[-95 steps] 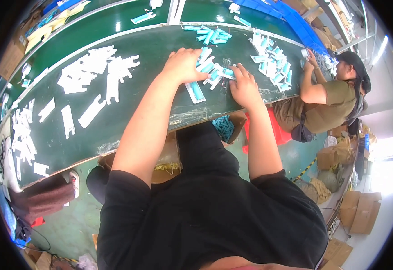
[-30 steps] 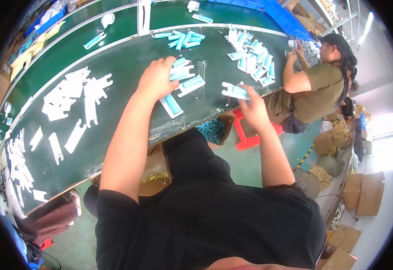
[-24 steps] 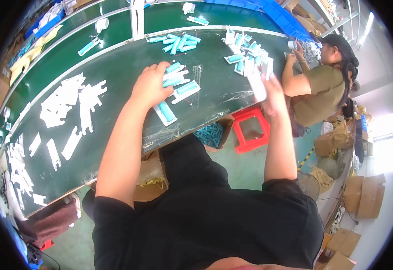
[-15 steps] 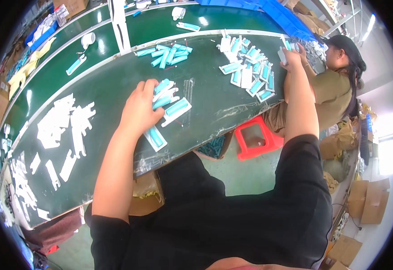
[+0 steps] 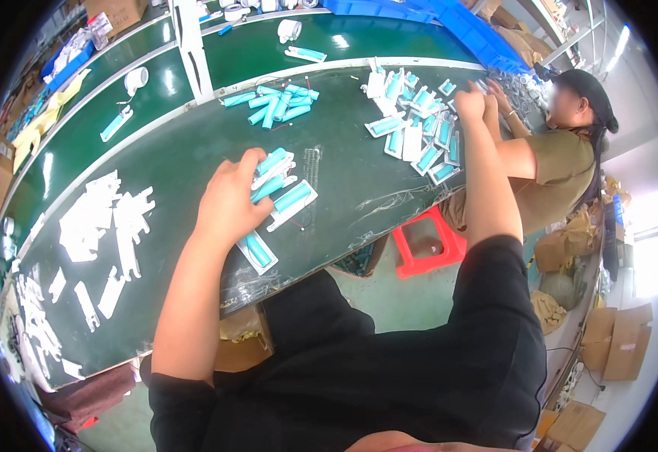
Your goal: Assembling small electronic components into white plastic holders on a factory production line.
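My left hand is curled round a small group of white plastic holders with teal cylinders, its thumb and fingers pressed against them on the table. The cylinders look like battery cells. Beside that hand lie two more filled holders, one to its right and one nearer the table edge. My right hand reaches far right with fingers bent together, at the edge of a heap of filled holders. Whatever it may hold is hidden. A single small holder lies just left of its fingers.
Loose teal cylinders with thin wires lie at the back of the dark green table. Empty white holders are piled at left. A conveyor runs behind. A co-worker sits at right, near a red stool.
My right hand has moved a little left toward the heap, and the white-and-teal piece seen above it no longer shows there. The co-worker's hand has moved apart. My left hand keeps its grasp.
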`<action>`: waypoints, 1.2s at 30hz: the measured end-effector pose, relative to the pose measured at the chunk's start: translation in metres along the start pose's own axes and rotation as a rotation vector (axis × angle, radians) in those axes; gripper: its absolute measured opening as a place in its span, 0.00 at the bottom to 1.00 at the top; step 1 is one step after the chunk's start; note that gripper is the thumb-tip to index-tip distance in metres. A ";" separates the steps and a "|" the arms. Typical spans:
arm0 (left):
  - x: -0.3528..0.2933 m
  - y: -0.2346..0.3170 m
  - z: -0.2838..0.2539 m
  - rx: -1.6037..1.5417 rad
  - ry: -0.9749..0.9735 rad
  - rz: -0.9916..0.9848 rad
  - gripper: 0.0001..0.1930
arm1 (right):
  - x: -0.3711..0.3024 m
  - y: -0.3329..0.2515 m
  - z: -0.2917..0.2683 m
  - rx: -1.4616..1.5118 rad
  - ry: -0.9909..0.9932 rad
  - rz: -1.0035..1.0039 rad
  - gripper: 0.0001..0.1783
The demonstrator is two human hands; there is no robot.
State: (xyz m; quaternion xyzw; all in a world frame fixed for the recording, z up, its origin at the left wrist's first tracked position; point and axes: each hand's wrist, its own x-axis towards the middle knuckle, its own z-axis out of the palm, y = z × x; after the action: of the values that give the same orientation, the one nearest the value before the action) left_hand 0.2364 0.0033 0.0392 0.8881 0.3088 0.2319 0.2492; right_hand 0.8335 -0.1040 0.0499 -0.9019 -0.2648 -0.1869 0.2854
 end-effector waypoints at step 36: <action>-0.004 -0.028 -0.001 -0.376 0.283 0.281 0.46 | -0.304 -0.218 -0.069 1.229 -0.483 -0.130 0.19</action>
State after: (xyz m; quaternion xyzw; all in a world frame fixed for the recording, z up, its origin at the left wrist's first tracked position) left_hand 0.2208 0.0198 0.0226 0.8191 0.1656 0.4393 0.3295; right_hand 0.4531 -0.1072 0.0446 -0.5738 -0.4336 0.1886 0.6687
